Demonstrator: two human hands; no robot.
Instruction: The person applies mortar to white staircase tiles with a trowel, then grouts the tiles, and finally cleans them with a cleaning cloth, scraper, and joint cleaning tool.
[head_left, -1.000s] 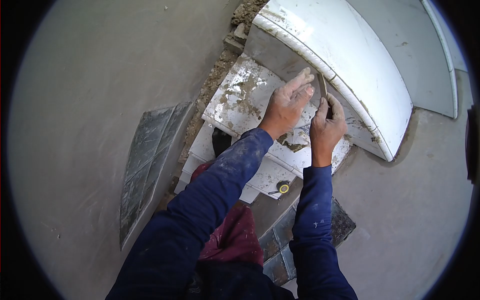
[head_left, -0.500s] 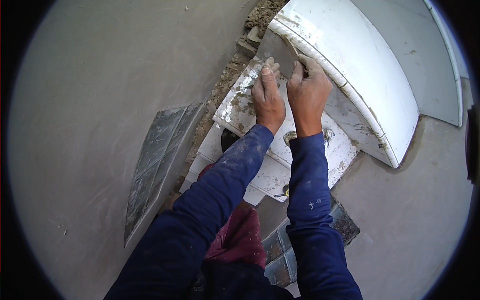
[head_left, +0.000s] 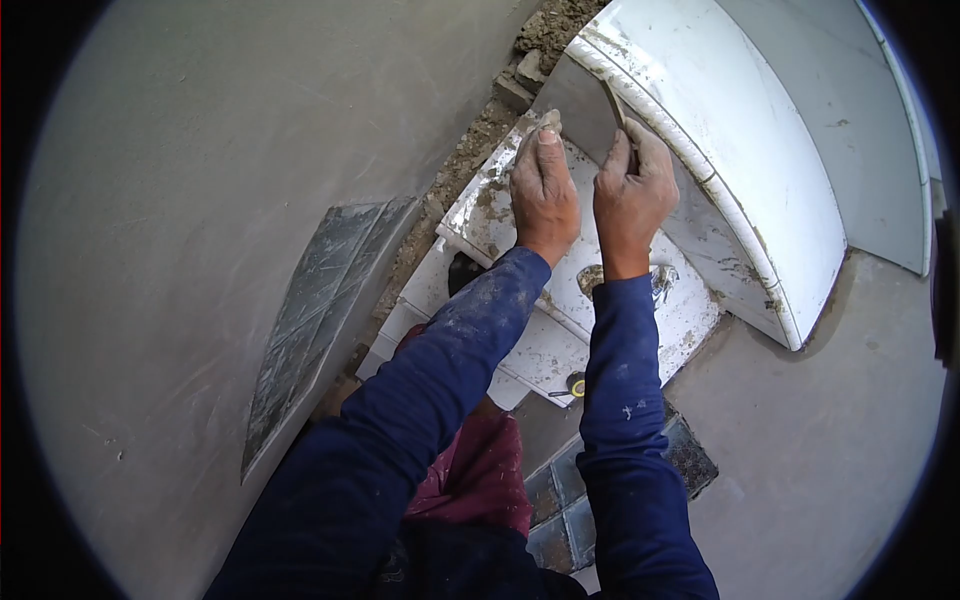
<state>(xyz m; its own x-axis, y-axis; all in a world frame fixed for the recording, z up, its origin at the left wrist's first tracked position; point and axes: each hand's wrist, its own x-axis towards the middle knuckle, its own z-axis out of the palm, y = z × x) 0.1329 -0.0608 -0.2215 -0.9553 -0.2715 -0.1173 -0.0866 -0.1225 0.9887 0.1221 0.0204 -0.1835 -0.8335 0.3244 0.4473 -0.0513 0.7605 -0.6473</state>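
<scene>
My right hand (head_left: 636, 195) pinches a thin strip (head_left: 613, 104), which lies close under the rounded edge of a curved white step (head_left: 735, 130). Just left of it, my left hand (head_left: 545, 195) has its thumb and fingers closed at a small pale lump (head_left: 549, 122); whether the lump is held material or dusty fingertips is unclear. Both hands are dusty and hover over a lower white tread (head_left: 565, 345) spotted with mortar. A crumpled shiny piece (head_left: 662, 282) lies on that tread, right of my right wrist.
Rubble (head_left: 515, 92) fills the gap along the grey wall (head_left: 250, 110). A dark glazed opening (head_left: 315, 310) is set at the left. A round yellow-and-black object (head_left: 575, 384) sits at the tread's lower edge. Glass-like blocks (head_left: 560, 510) show below.
The view has shifted slightly, so the steps appear lower and further right. Both hands stay close to the riser, and the right one still holds the strip.
</scene>
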